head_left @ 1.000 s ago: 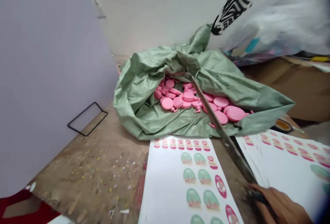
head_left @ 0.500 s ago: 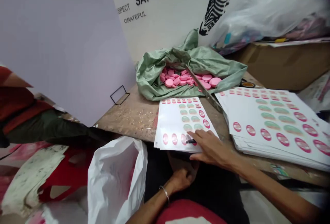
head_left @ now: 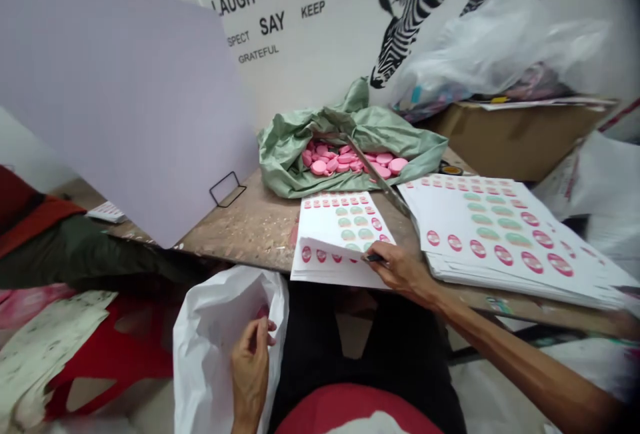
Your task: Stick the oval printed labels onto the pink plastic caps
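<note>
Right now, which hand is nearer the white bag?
Left. The left hand is at the open white bag; the right hand is farther right, at the printed sheets.

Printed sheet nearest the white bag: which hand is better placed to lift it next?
Likely the right hand: it's at the sheet, holding a dark tool by its raised edge; the left hand is at the white bag.

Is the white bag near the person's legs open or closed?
Open. The white bag's rim stands apart, showing the inner wall, and the left hand is at its mouth.
</note>
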`<state>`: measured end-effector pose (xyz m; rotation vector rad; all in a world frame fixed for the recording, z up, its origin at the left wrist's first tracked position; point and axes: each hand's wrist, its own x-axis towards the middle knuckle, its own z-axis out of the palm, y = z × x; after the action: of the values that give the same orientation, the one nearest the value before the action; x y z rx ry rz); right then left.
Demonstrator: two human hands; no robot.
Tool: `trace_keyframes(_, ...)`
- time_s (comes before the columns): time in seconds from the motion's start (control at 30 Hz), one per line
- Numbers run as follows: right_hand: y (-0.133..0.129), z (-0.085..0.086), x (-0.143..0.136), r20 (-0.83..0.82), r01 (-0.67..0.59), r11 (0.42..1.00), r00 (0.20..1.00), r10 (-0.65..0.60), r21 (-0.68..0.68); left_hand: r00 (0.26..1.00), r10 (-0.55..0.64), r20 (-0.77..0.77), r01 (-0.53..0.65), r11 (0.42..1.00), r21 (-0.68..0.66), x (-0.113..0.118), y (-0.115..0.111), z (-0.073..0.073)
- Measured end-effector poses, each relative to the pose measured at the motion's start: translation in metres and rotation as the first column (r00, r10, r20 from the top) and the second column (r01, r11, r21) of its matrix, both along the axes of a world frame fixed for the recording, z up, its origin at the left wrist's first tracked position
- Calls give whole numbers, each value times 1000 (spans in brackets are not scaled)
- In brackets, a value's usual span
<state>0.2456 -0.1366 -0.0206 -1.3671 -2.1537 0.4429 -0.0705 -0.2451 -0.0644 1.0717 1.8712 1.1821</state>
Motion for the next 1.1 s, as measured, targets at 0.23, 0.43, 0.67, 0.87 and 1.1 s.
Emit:
trace_keyframes(0.23, -2, -20, 3, -139, -249, 948, 964, 225, -197, 704, -70, 707, 236, 962, -140, 73, 68, 23)
trace_keyframes(0.43, 14, -29, 16, -349, -289, 837, 928, 127, -464, 538, 94, 838, 59, 987, -149, 81, 85, 15)
trace_keyframes(0.67, 18, -20, -9, -160, -173, 914, 980, 121, -368, 418, 56, 907, 38, 996, -79, 92, 95, 28)
trace_keyframes(0.87, 20, -34, -59, -78, -39, 990, 997, 29, -132, 739, -81, 668, 131, 991, -25, 87, 101, 23)
trace_keyframes(1.1, 30, -17, -85, 31, 84, 990, 996, -88, 114, 746, -63, 662, 257, 946, -198, 59, 122, 11)
